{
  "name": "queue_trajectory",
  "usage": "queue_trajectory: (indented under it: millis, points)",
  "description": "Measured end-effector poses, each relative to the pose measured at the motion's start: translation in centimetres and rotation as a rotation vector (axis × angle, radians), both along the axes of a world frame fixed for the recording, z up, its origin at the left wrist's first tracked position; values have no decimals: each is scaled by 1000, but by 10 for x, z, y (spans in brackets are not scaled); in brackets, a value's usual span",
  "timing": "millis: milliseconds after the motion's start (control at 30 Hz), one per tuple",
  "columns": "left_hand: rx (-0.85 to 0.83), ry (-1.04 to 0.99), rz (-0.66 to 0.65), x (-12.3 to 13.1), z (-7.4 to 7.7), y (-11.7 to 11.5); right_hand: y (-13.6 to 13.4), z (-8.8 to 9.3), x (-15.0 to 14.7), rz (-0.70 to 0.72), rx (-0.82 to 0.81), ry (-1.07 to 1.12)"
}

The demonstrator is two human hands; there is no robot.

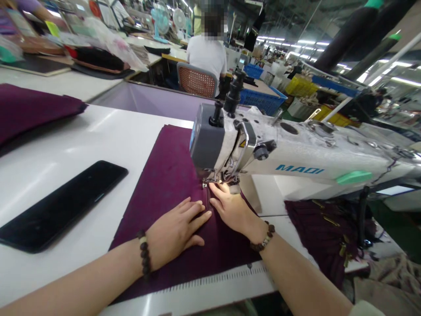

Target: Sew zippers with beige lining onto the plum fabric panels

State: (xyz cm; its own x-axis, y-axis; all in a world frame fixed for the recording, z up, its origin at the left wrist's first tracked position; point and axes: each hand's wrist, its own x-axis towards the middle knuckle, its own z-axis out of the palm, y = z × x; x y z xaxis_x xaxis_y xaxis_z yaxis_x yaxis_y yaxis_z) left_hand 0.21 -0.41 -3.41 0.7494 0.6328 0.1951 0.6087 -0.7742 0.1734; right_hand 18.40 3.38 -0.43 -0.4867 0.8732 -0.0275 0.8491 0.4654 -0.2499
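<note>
A purple fabric panel (158, 184) lies flat on the white table under the head of a sewing machine (210, 145). A narrow dark strip, perhaps a zipper (208, 199), runs along it toward the presser foot (205, 184). My left hand (179, 228) rests flat on the panel, left of the strip, fingers stretched out and spread. On the strip's right side, my right hand (232, 206) lies on the fabric with its fingers extended, fingertips beside the lit presser foot. Part of the right fingers is hidden behind the machine head.
A black phone (62, 206) lies on the table at left, with stacked purple fabric (33, 109) behind it. Purple pieces with gold zipper pulls (322, 232) lie at right. A printed ruler (210, 281) edges the front. Ahead, a person (207, 61) sits on a chair (197, 80).
</note>
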Motion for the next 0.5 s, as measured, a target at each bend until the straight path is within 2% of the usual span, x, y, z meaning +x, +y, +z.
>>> queue_trajectory:
  millis: [500]
  points:
    - [16,11,5,0,3,6,7,-8,0,6,1,15]
